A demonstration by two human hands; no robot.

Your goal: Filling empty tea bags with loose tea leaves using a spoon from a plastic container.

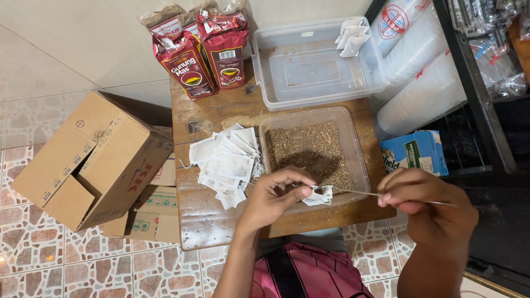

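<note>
Tea bag (pixel 319 195), small and white, is pinched between the fingers of the left hand (pixel 274 194) over the near rim of the clear tub of loose tea (pixel 359 160); its opening is hidden. A thin metal spoon (pixel 353 192) is clamped in the closed fingers of the right hand (pixel 422 201), its tip at the bag. Empty bags (pixel 226 163) are piled on the wooden table (pixel 190 215). Red tea packets (pixel 204 52) are stood at the far edge, a blue carton (pixel 417 152) at right.
</note>
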